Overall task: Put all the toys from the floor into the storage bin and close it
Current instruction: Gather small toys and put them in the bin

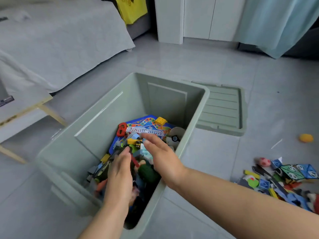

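A pale green storage bin point(96, 128) stands open on the floor. Inside it lies a heap of toys point(138, 144): a blue game board, a yellow brick, a red car, a white ladder piece and several others. Both my hands are inside the bin above the heap. My left hand point(119, 176) has its fingers spread, palm down, over dark toys. My right hand point(164, 156) is flat and open beside it, holding nothing. The bin's lid point(222, 109) lies flat on the floor just right of the bin. A pile of loose toys point(283, 180) sits on the floor at the right.
An orange ball point(306, 138) lies alone on the floor at the right. A grey-covered bed point(57, 40) fills the upper left. A small wooden table point(25, 107) stands at the left. White cabinets point(198, 18) and a blue curtain point(279, 23) line the back.
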